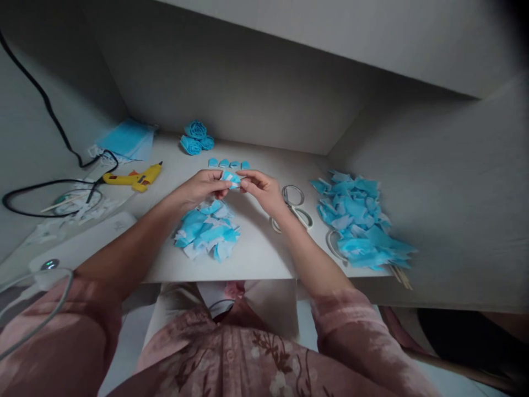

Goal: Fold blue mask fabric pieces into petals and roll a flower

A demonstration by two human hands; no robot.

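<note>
A small blue and white piece (230,178) is pinched between both hands above the middle of the table. My left hand (206,184) grips its left side with closed fingers. Thumb and forefinger of my right hand (261,188) close on its right edge. Just behind the hands lies a row of several small folded blue pieces (223,163). A loose pile of blue and white scraps (209,230) spreads in front of my left hand. To the right of my right hand, scissors (294,207) lie partly under the forearm.
Three blue rolled flowers (195,137) stand at the back. Blue masks (128,139), a yellow glue gun (134,177) and a black cable (45,102) are left. A larger blue pile (353,207) and thin sticks (400,277) lie right. Panels enclose the table (264,264).
</note>
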